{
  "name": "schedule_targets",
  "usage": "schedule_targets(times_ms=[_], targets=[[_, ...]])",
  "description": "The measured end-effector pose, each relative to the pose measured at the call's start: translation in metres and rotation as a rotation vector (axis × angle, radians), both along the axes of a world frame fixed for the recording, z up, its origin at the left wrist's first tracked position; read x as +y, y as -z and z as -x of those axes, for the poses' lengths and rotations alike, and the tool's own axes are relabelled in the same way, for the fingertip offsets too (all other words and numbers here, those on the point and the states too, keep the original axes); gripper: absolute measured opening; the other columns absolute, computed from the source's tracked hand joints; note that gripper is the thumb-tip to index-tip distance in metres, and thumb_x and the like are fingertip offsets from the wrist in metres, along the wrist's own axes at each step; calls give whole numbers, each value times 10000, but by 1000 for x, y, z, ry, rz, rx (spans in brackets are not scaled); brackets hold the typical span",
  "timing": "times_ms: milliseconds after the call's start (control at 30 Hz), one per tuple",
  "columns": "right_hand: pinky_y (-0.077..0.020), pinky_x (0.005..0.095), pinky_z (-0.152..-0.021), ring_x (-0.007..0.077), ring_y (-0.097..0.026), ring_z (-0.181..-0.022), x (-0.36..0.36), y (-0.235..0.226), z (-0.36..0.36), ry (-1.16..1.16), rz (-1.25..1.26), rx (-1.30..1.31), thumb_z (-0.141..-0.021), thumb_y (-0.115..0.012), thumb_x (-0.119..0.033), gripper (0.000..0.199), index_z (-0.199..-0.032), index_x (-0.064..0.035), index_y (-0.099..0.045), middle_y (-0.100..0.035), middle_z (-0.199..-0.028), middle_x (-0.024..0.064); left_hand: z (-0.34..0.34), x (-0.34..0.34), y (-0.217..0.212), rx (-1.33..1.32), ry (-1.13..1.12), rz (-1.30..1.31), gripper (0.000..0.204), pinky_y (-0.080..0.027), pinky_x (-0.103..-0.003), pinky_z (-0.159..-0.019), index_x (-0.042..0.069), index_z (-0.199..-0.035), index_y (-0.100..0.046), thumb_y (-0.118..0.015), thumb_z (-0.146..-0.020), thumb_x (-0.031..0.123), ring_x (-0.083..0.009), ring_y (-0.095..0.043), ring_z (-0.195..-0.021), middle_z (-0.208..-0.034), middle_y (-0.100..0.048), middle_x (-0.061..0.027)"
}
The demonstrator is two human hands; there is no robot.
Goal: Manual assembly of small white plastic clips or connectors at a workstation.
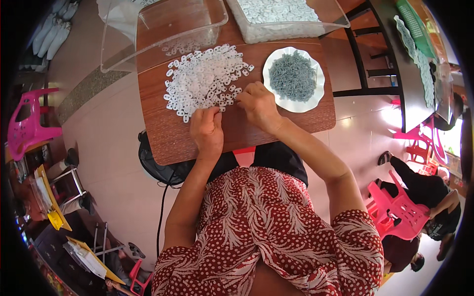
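A heap of small white oval plastic pieces with holes [202,79] spreads over the brown wooden table [173,143]. At its near edge my left hand [207,132] has its fingers closed, with a small white plastic piece at the thumb and fingertip. My right hand [258,105] is pinched together just right of the heap; what its fingertips hold is too small to make out. A white plate with a wavy rim [294,105] stands beyond my right hand, filled with small grey screw-like pieces [293,76].
A clear plastic bin [173,39] stands at the back left. Another clear bin [286,30], full of white pieces, sits at the back right. Pink plastic chairs [34,121] and people [424,192] are around the room. A dark-framed table [412,98] is on the right.
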State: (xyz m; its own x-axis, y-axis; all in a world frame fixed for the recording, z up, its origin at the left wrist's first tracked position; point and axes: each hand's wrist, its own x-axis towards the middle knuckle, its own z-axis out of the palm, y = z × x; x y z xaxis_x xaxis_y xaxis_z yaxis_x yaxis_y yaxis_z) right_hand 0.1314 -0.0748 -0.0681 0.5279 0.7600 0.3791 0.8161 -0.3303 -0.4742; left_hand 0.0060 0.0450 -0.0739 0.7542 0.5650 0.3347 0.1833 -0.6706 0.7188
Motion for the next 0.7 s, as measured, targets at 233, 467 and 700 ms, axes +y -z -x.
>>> schedule_targets(times_ms=[233, 467, 700], targets=[[-450, 378, -632, 287, -489, -768, 11, 23, 0, -43, 42, -97, -564, -586, -11, 111, -653, -51, -531, -487, -757, 107, 11, -4, 1, 37, -16, -41, 143, -443, -338, -647, 51, -861, -627, -655, -728, 5, -242, -547, -747, -788, -554, -71], [-458, 362, -683, 277, -504, -781, 15, 16, -4, -117, 180, -161, -585, -592, -42, 118, -689, -36, -536, -502, -771, 111, -6, -2, 12, 133, 54, -256, 155, -445, -368, -627, 65, -814, -614, -681, -679, 29, -260, -524, -755, -766, -504, -61], [-462, 361, -664, 273, -511, -759, 6, 19, 2, -134, 147, -205, -612, -576, -51, 121, -723, -41, -529, -511, -773, 110, -12, 0, 17, 275, 120, -384, 130, -450, -382, -622, 43, -761, -568, -668, -678, 46, -279, -511, -769, -787, -482, -95]])
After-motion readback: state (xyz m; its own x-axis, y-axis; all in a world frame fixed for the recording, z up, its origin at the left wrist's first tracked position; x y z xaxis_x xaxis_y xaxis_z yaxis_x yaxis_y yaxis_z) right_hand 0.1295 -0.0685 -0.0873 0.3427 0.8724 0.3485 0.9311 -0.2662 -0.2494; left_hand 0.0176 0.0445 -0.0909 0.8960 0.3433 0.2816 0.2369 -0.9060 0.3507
